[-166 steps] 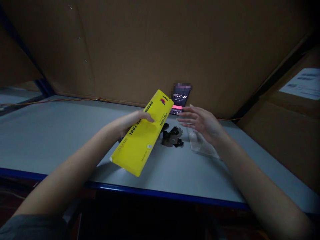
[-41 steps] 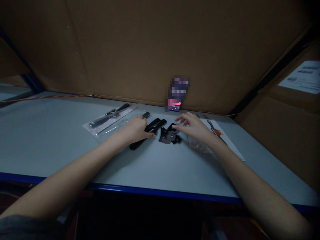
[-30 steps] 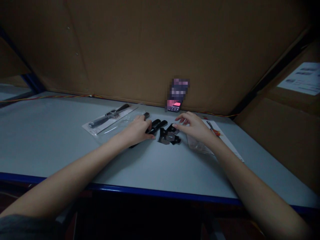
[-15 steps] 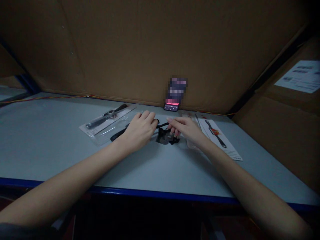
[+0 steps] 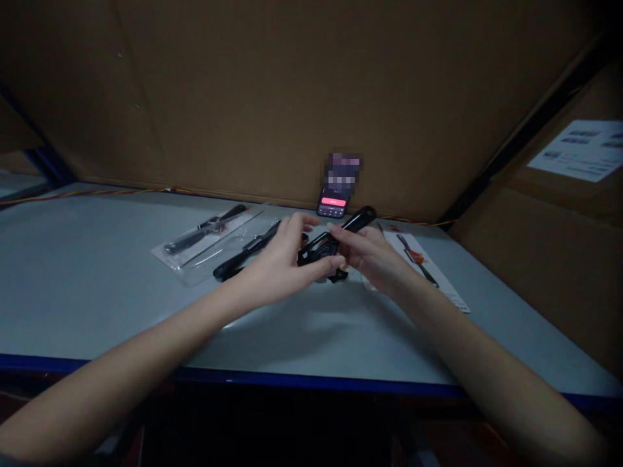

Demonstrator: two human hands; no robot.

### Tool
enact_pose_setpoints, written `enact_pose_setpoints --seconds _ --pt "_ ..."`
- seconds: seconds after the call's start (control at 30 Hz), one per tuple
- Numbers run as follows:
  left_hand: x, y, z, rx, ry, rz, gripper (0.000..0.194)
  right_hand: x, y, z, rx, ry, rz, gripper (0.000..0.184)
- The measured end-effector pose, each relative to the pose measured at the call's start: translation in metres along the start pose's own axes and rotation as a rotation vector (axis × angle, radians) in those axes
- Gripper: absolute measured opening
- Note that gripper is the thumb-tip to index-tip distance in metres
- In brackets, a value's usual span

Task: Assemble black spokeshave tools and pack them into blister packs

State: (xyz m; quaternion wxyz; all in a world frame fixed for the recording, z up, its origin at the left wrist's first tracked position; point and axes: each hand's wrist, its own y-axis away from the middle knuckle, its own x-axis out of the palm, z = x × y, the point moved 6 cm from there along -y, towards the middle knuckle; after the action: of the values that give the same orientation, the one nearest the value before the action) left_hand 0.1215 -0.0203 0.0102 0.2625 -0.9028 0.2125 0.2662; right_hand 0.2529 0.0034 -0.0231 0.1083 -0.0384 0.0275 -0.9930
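Note:
A black-handled kitchen tool (image 5: 359,219) slants up to the right, its lower end an open black frame; its exact kind I cannot make out. My right hand (image 5: 372,256) is closed on it, pinching its middle between thumb and fingers. Around the lower end, my left hand (image 5: 277,259) has its thumb and fingers apart; whether it touches the tool is unclear. Under the hands lies a small dark piece (image 5: 339,276), partly hidden. Just left of my left hand, another black-handled tool (image 5: 238,259) rests on the table, partly covered by the hand.
A packaged black tool on a card (image 5: 195,240) and a clear plastic shell (image 5: 195,275) lie to the left. On the right is a printed card (image 5: 450,295). A phone (image 5: 333,202) leans on the cardboard wall (image 5: 233,97). Wires (image 5: 97,189) run along the table's back edge.
The black tool has been raised and turned, so its handle now points up right from my right hand. My left hand's fingers have spread from their closed grip.

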Motion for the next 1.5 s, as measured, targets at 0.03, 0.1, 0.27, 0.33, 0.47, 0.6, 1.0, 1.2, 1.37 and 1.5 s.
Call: enact_pose_setpoints --seconds 0.03,0.1,0.27,0.33,0.47,0.6,1.0,1.2,1.37,1.5 --pt "0.007 0.000 0.006 -0.117 0.201 0.122 0.045 0.004 0.001 0.000 0.004 0.033 0.023 0.036" --pt "0.023 0.004 0.013 -0.320 0.529 0.365 0.039 0.009 0.003 0.000 0.008 0.081 0.047 0.040" --pt "0.024 0.003 0.026 -0.555 0.892 0.350 0.024 -0.020 -0.005 0.006 -0.042 0.307 -0.092 0.050" --pt "0.018 0.000 0.035 -0.624 0.978 0.196 0.025 -0.040 -0.010 0.007 -0.078 0.625 -0.151 0.046" --pt "0.014 -0.003 0.051 -0.729 1.159 -0.015 0.016 -0.050 -0.015 -0.014 -0.023 1.141 0.016 0.040" --pt "0.017 -0.003 0.059 -0.778 1.207 -0.052 0.015 -0.043 -0.011 -0.020 -0.101 1.363 -0.073 0.041" --pt "0.015 -0.001 0.067 -0.760 1.040 -0.113 0.009 -0.051 -0.023 -0.036 0.083 1.116 0.023 0.039" --pt "0.020 0.000 0.072 -0.788 1.120 -0.062 0.009 -0.048 -0.022 -0.024 0.097 0.870 0.132 0.032" --pt "0.023 0.001 0.070 -0.797 1.163 -0.020 0.018 -0.041 -0.012 0.006 -0.029 0.639 -0.011 0.028" --pt "0.027 0.002 0.057 -0.768 1.176 0.070 0.025 -0.018 -0.002 0.007 0.008 0.419 0.058 0.029"
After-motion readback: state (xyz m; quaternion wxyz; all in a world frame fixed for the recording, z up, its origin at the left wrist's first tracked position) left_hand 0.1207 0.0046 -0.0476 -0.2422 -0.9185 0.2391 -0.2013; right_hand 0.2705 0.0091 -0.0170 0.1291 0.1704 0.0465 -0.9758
